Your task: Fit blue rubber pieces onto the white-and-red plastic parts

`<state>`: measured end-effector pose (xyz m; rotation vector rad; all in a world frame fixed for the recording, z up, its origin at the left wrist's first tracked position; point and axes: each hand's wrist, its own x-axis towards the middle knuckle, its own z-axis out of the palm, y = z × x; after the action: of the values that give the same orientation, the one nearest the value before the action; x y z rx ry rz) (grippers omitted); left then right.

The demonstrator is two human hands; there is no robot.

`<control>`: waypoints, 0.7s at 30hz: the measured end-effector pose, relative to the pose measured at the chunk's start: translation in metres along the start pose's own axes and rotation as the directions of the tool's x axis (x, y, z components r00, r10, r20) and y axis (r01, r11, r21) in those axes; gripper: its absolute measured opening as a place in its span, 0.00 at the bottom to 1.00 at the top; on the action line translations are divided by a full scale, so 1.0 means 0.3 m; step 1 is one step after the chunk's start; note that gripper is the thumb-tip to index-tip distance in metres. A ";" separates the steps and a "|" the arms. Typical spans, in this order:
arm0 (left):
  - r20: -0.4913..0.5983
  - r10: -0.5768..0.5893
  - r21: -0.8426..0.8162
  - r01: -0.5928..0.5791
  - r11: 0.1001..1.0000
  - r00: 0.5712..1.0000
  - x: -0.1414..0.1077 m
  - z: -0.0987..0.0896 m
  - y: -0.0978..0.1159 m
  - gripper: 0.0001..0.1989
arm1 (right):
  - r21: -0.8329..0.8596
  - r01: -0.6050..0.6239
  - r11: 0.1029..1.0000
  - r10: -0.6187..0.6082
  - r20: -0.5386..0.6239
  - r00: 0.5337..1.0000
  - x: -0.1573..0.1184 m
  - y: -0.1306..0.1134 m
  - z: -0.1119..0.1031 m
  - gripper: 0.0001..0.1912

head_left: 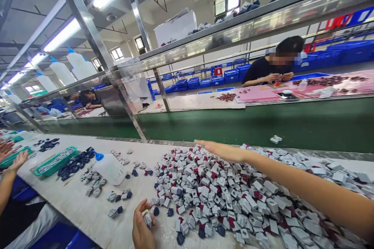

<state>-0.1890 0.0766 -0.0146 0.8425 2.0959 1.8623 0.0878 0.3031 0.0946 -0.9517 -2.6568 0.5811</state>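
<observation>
While a co-worker's hand point(18, 162) sits open at the far left, a green plastic tray point(36, 172) of grey pieces lies just inside it on the white worktop point(84, 212), and one careless swing of that arm could nudge it. Next along, a heap of dark navy pieces point(76, 163), then a translucent white bottle with a blue nozzle point(110, 169): with loose bits about its base, a knock from a passing sleeve might well tip it. Now the left hand point(142, 225), low and near the middle, its grip curled round a small grey block point(148, 219); the hold looks shallow, near the fingertips, so the block could slip and be lost among the navy bits beside it. Right of that, the big pile of grey blocks with maroon pieces point(204, 194) spreads across the worktop, and over its far side stretches the right hand point(220, 149), grip flat and released, nothing seen in it, underside hidden. Here's the main danger: the pile crowds the edge, and a push outward could spill blocks onto the green strip point(219, 124), where one stray grey piece point(275, 139) lies already.
</observation>
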 end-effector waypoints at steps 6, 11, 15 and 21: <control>0.118 -0.112 -0.056 0.119 0.991 0.987 0.021 -0.008 -0.018 0.34 | -0.116 -0.538 0.835 0.515 -0.178 0.838 -0.150 0.398 -0.145 0.19; 0.070 -0.222 -0.165 0.231 0.959 0.972 0.029 -0.010 -0.014 0.34 | -0.197 -0.594 0.780 0.578 -0.136 0.805 -0.244 0.545 -0.113 0.10; 0.027 -0.308 -0.243 0.305 0.921 0.951 0.020 -0.010 0.005 0.32 | -0.180 -0.483 0.857 0.454 -0.181 0.873 -0.255 0.478 -0.133 0.11; 0.228 -0.324 -0.437 0.394 0.809 0.918 -0.093 -0.001 0.110 0.21 | -0.105 -0.048 0.993 0.027 -0.201 0.979 -0.306 0.145 -0.008 0.24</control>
<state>-0.1575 0.0624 0.0115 0.4045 1.4740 1.9068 0.1814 0.2747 0.0675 -1.0339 -2.5173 0.3312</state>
